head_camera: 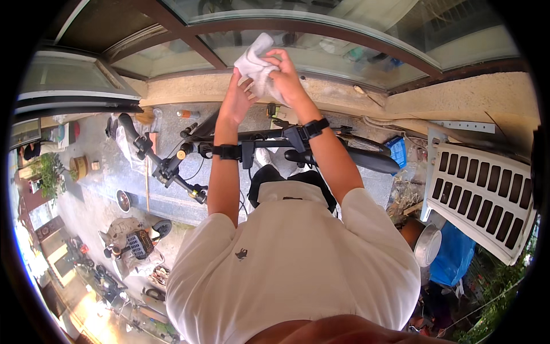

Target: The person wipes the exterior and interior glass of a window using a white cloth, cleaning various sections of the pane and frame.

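Note:
Both hands are raised in front of a brown-framed window, with a white cloth between them. My right hand grips the cloth's right side, thumb and fingers bent around the fabric. My left hand touches its lower left edge, with the fingers spread apart and the palm partly showing. The cloth is bunched, one folded end pointing up toward the glass. Below the forearms stands a black bicycle, its handlebar to the left and its saddle near my legs.
An open window sash juts out at the left. A white slatted outdoor unit is mounted on the right. An orange-and-white can lies by the wall, and a bucket stands on the ground. Farther left is a parked scooter.

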Available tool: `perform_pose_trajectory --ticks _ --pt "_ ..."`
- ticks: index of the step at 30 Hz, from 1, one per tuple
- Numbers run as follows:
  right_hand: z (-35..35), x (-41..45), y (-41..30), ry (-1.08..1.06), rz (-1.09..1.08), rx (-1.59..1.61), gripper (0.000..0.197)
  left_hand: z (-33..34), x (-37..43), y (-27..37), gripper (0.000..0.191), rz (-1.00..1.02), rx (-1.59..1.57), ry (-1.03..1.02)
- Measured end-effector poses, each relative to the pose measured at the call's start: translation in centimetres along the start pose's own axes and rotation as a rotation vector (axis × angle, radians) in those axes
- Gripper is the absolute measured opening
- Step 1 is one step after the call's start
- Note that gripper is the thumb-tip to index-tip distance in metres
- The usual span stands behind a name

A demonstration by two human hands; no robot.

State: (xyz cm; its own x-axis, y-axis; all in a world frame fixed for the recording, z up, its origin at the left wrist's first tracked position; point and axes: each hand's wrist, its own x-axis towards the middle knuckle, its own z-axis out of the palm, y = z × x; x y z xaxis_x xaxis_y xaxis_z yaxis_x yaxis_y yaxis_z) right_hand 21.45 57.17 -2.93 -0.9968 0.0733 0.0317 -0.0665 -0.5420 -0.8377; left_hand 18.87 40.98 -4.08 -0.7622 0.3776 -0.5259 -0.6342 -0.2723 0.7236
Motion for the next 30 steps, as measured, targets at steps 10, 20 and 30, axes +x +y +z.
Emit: perform_pose_trajectory --ticks 10,20,30 --pt "-9.4 -7.9 -4.8 0.190 -0.034 0.324 0.062 8.2 -1.1 -5.4 0.062 -0.062 -0.272 -0.215" --pt "-13.6 -12.1 -4.4 0.141 0.042 -0.580 0.042 6.6 6.2 -7.0 0.055 0.388 -0.097 -0.167" --pt "-16.5 -23.4 3.0 -0.075 0.525 -1.000 0.034 -0.7 20.5 5.4 0.053 1.199 1.145 0.656"
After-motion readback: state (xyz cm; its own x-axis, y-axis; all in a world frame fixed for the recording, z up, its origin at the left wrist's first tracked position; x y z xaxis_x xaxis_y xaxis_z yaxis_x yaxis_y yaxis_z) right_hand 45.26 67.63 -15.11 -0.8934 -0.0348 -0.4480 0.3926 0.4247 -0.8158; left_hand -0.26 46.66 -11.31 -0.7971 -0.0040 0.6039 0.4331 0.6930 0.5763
